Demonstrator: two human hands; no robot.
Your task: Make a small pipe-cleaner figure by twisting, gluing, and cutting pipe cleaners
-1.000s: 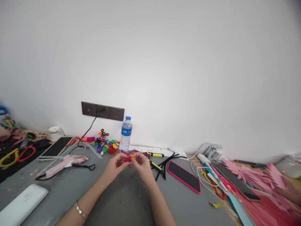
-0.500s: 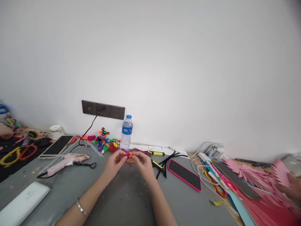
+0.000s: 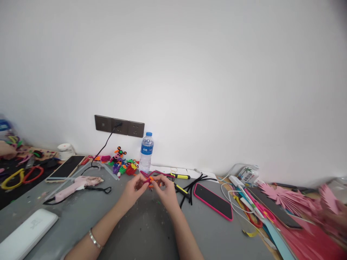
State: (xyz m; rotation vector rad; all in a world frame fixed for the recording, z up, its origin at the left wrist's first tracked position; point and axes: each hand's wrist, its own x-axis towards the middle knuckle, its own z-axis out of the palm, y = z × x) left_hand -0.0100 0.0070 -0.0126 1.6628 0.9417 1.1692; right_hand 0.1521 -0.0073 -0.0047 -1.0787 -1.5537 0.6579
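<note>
- Head view: pinching magenta-and-orange fuzzy wire (image 3: 151, 178) between closed fingertips of left hand (image 3: 132, 190) and right hand (image 3: 165, 189), over grey mat (image 3: 217, 238).
- Could slip or untwist if pinched too loosely.
- Might nudge nearby bottle (image 3: 146, 153) by reaching forward.

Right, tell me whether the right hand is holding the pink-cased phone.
No, the pink-cased phone lies on the grey tabletop, while the right hand holds an orange craft stem.

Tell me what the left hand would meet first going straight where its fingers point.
Beyond the magenta and orange craft piece it pinches, the left hand would probably meet the right hand first, though depth is unclear.
</note>
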